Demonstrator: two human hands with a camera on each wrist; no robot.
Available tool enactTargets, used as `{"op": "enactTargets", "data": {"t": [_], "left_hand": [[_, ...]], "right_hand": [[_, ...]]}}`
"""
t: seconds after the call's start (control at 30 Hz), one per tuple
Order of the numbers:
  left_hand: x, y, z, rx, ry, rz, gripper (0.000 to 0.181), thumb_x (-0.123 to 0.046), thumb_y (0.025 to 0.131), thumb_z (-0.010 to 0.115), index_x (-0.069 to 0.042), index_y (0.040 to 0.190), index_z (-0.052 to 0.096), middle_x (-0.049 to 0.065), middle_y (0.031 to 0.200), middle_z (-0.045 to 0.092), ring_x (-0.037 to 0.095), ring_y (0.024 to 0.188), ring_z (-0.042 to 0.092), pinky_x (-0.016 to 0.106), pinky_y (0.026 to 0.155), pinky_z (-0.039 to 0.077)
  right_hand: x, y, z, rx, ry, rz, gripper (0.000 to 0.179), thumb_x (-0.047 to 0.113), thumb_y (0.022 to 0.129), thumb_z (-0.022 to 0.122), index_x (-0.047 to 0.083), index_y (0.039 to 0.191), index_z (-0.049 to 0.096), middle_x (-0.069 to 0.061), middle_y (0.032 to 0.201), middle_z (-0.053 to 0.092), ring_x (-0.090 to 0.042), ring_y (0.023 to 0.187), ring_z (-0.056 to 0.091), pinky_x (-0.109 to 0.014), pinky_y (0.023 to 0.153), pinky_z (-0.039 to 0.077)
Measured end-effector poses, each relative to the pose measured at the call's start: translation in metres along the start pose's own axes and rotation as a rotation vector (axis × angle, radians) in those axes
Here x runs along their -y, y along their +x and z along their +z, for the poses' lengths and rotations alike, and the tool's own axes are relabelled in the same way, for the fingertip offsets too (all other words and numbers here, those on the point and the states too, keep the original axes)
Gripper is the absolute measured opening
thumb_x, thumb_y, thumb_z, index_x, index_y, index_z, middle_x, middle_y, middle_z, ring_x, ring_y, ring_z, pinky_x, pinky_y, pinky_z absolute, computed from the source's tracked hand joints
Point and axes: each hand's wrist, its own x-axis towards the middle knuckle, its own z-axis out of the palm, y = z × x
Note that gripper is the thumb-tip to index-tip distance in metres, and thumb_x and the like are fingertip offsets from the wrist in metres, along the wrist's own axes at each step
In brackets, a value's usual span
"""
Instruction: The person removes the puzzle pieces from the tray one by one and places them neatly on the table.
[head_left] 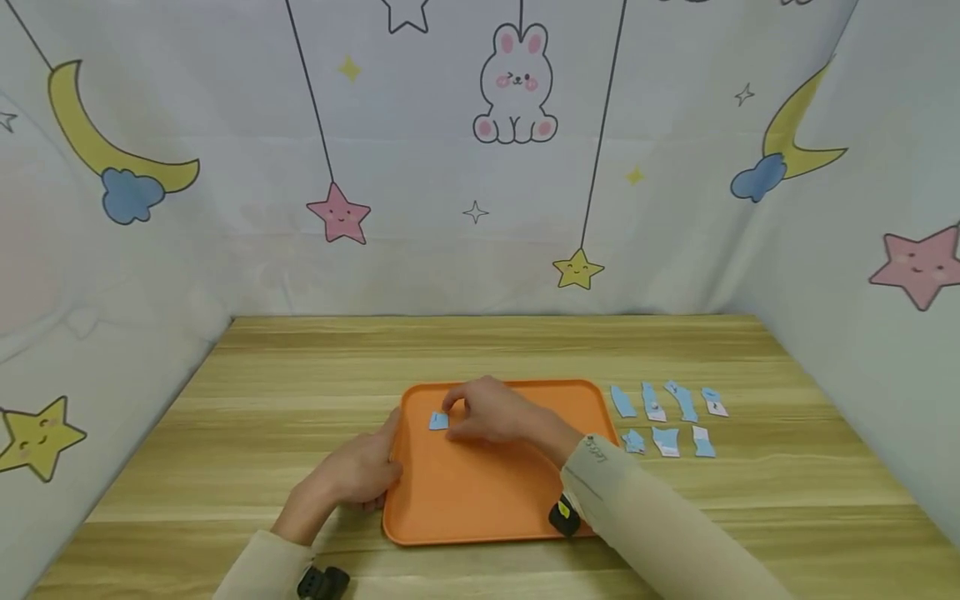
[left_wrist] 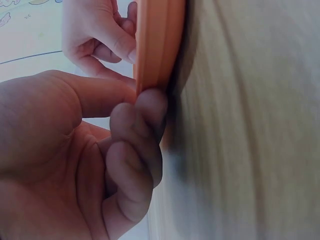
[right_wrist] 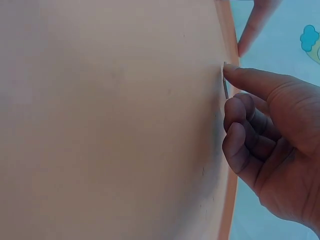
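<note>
An orange tray (head_left: 480, 500) lies on the wooden table. My left hand (head_left: 363, 467) grips its left edge; in the left wrist view the thumb lies on one side of the rim (left_wrist: 160, 45) and curled fingers on the other. Inside the tray, near its upper left corner, is a small light-blue puzzle piece (head_left: 438, 422) with a dark mark. My right hand (head_left: 491, 410) reaches over the tray and pinches this piece by its edges between thumb and finger. From the right wrist it appears edge-on, a thin puzzle piece (right_wrist: 226, 87) low over the tray floor.
To the right of the tray, several blue-and-white puzzle pieces (head_left: 665, 442) lie in two rows on the table (head_left: 787, 500). The right forearm crosses the tray's right edge. A patterned curtain (head_left: 420, 275) closes off the back and sides.
</note>
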Motion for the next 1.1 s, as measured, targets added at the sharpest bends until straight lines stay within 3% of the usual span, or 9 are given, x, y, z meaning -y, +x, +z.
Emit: {"op": "enactTargets", "data": {"t": [0.23, 0.53, 0.8, 1.1], "left_hand": [[0.026, 0.023, 0.01, -0.022, 0.008, -0.001, 0.092, -0.013, 0.097, 0.05, -0.01, 0.171, -0.005, 0.005, 0.055, 0.066, 0.018, 0.042, 0.061, 0.032, 0.042, 0.048], [-0.015, -0.005, -0.001, -0.022, -0.004, -0.007, 0.087, -0.005, 0.098, 0.049, 0.0, 0.169, 0.0, 0.006, 0.055, 0.062, 0.015, 0.04, 0.053, 0.029, 0.042, 0.042], [-0.021, -0.012, -0.003, -0.029, -0.012, 0.005, 0.087, -0.002, 0.096, 0.049, 0.003, 0.168, 0.0, 0.006, 0.054, 0.062, 0.013, 0.039, 0.052, 0.028, 0.041, 0.042], [-0.026, -0.018, -0.002, -0.057, 0.009, -0.029, 0.084, -0.002, 0.098, 0.049, 0.004, 0.168, 0.002, 0.007, 0.054, 0.061, 0.013, 0.04, 0.051, 0.026, 0.042, 0.041]], "right_hand": [[0.001, 0.003, 0.002, 0.001, 0.014, 0.01, 0.029, 0.023, 0.099, 0.075, 0.007, 0.124, 0.074, 0.003, 0.056, 0.058, -0.009, 0.043, 0.051, -0.021, 0.052, 0.043], [0.005, 0.003, 0.0, 0.026, -0.01, 0.007, 0.024, 0.021, 0.102, 0.071, 0.005, 0.12, 0.074, 0.001, 0.056, 0.06, -0.01, 0.044, 0.053, -0.021, 0.052, 0.045], [0.003, -0.006, -0.01, 0.001, -0.044, 0.013, 0.022, 0.022, 0.101, 0.071, 0.01, 0.119, 0.075, 0.005, 0.06, 0.052, -0.01, 0.054, 0.042, -0.026, 0.065, 0.039], [-0.012, -0.026, -0.025, -0.039, -0.025, -0.013, 0.022, 0.022, 0.1, 0.074, 0.01, 0.117, 0.074, 0.003, 0.061, 0.057, -0.011, 0.049, 0.053, -0.023, 0.057, 0.044]]}}
